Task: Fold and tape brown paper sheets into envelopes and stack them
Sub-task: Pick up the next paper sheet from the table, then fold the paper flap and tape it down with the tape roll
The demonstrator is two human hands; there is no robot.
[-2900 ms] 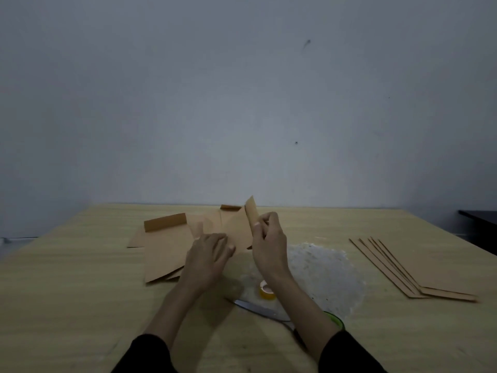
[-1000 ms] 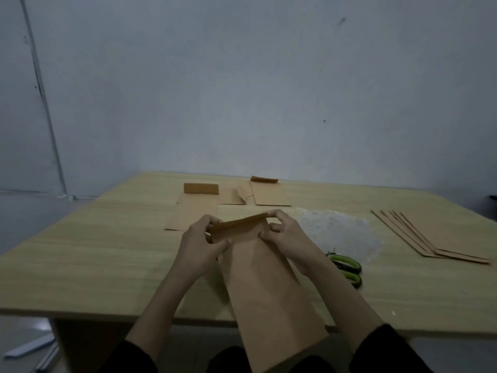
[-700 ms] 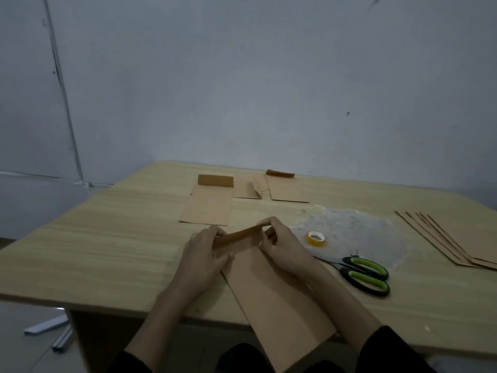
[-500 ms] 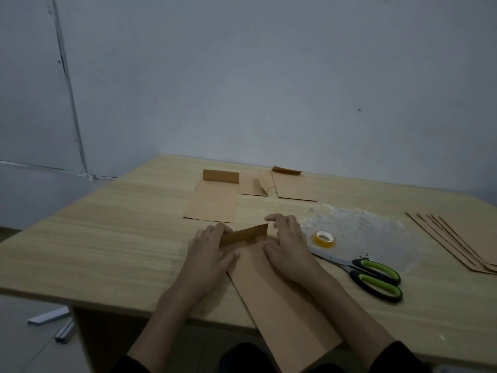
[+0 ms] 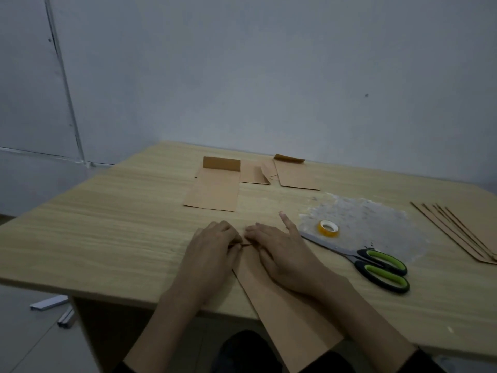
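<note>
2 hands [image 5: 250, 254] pressing flat, long brown paper envelope [image 5: 290, 319] overhanging table edge [image 5: 107, 289]

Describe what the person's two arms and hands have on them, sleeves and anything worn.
Both forearms are bare, with dark, black-looking sleeves pushed up near the elbows at the bottom of the view. The left hand and the right hand are bare: no gloves, and no rings, watch or bracelet visible in this dim light.
</note>
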